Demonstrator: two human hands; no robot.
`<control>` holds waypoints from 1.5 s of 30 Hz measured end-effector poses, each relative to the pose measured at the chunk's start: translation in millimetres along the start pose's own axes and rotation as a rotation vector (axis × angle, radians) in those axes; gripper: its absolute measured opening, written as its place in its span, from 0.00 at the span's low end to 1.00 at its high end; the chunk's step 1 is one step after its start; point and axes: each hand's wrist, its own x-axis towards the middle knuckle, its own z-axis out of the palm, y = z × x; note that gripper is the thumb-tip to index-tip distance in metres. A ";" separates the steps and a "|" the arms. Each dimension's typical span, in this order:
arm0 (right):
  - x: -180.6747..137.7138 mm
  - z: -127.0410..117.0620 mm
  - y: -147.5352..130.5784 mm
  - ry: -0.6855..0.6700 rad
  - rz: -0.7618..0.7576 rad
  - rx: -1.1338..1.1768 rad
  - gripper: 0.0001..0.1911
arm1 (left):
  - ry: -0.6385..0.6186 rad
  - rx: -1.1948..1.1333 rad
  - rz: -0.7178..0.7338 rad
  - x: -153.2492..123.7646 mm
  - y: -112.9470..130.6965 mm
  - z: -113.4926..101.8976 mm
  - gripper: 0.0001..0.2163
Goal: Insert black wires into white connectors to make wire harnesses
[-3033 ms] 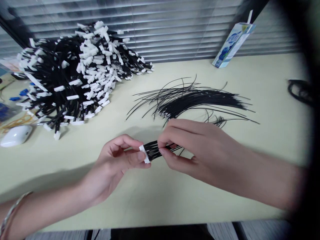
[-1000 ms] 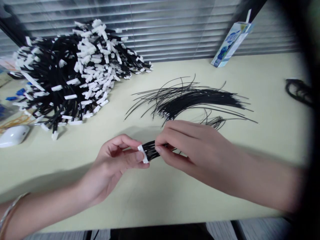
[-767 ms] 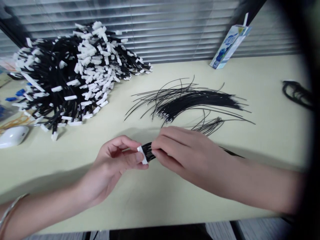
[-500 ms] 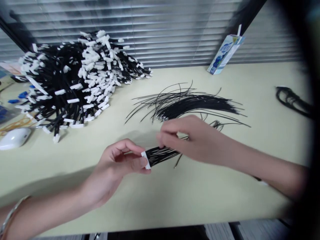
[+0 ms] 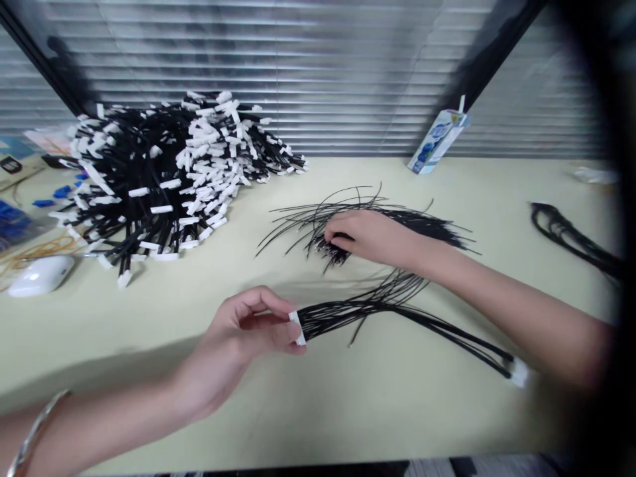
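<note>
My left hand (image 5: 246, 328) pinches a small white connector (image 5: 298, 328) between thumb and fingers. A bundle of thin black wires (image 5: 397, 311) runs from that connector to the right across the cream table (image 5: 318, 404), ending in a second white connector (image 5: 519, 372). My right hand (image 5: 368, 235) has reached up to a loose fan of black wires (image 5: 427, 222) and rests on their bare ends, fingers curled down on them. Whether it has a wire pinched is hidden.
A big heap of finished black harnesses with white connectors (image 5: 163, 165) fills the back left. A white mouse (image 5: 40, 275) lies at the left edge. A small blue and white carton (image 5: 437, 140) leans against the blinds. More black cable (image 5: 571, 235) lies at the right.
My right hand has let go of the wires at the connector and moved up to the loose wire pile. My left hand kept its hold. The view tilted, showing the harness's far connector.
</note>
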 end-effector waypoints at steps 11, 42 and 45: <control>-10.2 -40.4 -65.0 0.673 0.006 0.355 0.05 | 0.008 -0.041 0.017 -0.3 -1.2 -2.9 0.05; -40.6 -32.4 -111.0 -0.048 0.049 0.080 0.07 | 0.007 -0.060 0.066 0.8 -2.2 -5.9 0.06; -41.4 -32.2 -110.6 -0.070 0.032 0.069 0.07 | 0.008 -0.051 0.067 0.4 -1.8 -6.0 0.06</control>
